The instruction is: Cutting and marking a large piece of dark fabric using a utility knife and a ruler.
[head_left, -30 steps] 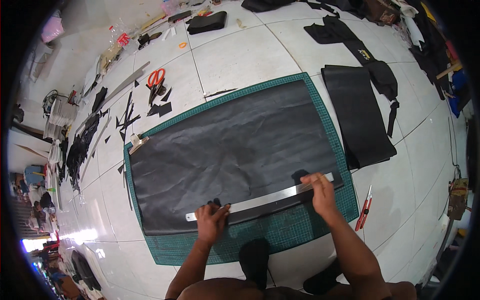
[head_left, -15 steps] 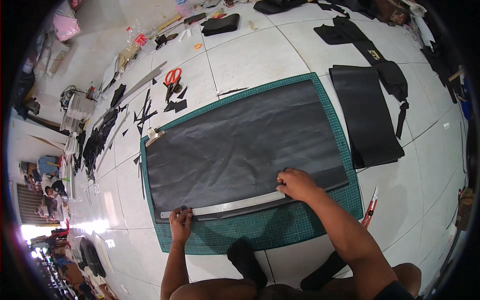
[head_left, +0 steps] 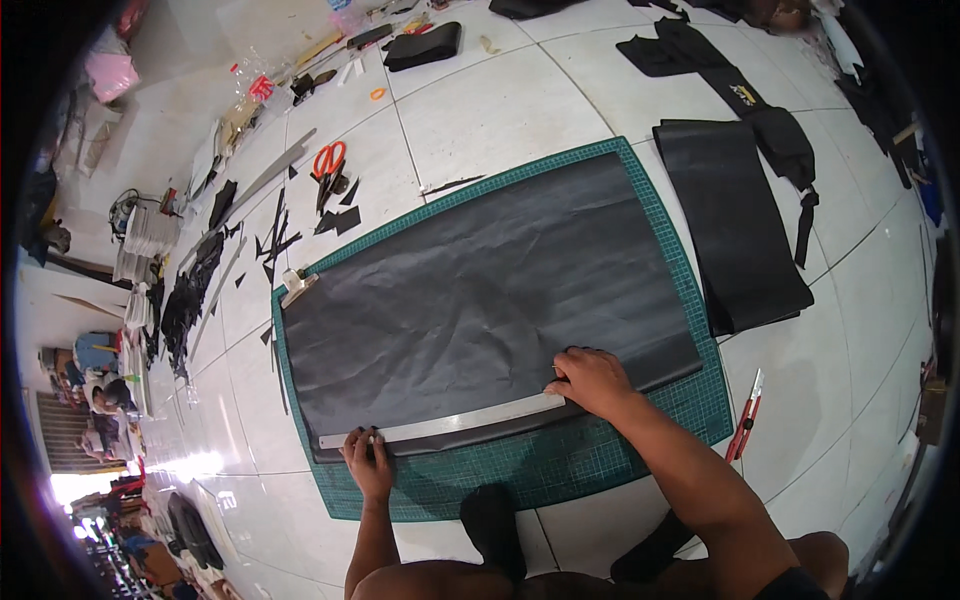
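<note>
A black sheet of leather-like material (head_left: 480, 290) lies on a green cutting mat (head_left: 560, 475) on the floor, creased in the middle. Along its near edge runs a steel ruler (head_left: 460, 421). My left hand (head_left: 368, 462) grips the ruler near its left end, fingertips over the metal. At the other end, my right hand (head_left: 592, 382) is closed with thumb and fingers together at the ruler's tip; its palm side is hidden. A metal bulldog clip (head_left: 298, 288) sits on the sheet's far left corner, at the mat's edge.
Right of the mat lie a red utility knife (head_left: 745, 415) and folded black material (head_left: 735, 230). Orange-handled scissors (head_left: 328, 172) and black scraps (head_left: 338, 220) are beyond the far left side. My feet in black socks (head_left: 492, 530) are at the near edge.
The whole view has shifted a little. Both hands stay at the ruler's two ends, with the left hand's fingers slightly rearranged on it.
</note>
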Tool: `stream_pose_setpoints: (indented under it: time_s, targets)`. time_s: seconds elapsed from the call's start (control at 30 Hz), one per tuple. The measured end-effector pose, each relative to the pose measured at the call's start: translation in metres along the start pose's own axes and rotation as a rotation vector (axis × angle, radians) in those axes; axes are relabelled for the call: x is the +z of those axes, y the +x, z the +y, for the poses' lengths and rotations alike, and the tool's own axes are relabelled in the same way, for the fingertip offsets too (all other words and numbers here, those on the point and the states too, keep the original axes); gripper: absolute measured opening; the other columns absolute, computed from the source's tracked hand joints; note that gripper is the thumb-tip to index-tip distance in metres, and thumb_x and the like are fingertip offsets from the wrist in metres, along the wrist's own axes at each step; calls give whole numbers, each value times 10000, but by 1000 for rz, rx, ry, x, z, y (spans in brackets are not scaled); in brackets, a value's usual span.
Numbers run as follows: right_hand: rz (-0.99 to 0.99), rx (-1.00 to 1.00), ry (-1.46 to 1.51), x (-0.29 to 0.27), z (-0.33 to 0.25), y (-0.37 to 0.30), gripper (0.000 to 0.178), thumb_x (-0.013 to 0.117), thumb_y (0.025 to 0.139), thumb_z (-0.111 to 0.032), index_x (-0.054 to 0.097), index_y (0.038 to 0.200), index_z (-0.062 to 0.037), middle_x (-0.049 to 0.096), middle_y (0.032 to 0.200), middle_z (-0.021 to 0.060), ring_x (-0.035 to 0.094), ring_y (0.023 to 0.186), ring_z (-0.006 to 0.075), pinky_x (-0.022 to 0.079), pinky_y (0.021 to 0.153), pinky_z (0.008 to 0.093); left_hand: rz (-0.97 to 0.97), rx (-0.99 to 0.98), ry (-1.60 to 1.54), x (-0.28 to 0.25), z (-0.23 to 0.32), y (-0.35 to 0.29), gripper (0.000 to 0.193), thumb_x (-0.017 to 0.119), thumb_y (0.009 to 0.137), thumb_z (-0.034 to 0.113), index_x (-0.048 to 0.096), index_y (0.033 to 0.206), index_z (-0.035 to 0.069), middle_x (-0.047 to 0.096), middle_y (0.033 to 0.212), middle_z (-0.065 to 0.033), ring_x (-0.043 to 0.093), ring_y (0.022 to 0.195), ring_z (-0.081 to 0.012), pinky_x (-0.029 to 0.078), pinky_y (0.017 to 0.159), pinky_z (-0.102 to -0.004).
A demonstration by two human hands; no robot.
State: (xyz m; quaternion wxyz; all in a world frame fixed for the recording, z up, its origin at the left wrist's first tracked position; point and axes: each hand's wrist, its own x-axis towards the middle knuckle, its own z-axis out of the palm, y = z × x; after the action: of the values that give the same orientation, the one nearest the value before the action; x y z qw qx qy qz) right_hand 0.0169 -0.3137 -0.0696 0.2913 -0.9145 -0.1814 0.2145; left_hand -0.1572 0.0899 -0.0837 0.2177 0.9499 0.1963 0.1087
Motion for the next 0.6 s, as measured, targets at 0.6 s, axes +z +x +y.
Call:
stream_pose_setpoints:
  time_s: [0.6]
  targets:
    - [-88, 58, 25, -19, -13, -2, 362, 800, 767, -343, 569, 886, -90, 648, 927, 62, 637, 915, 266, 493, 794, 407, 121, -1, -4, 12, -14, -10, 224, 654, 904, 124, 674, 1108, 36, 543, 1280, -199, 489, 1221, -385, 358, 1050, -498]
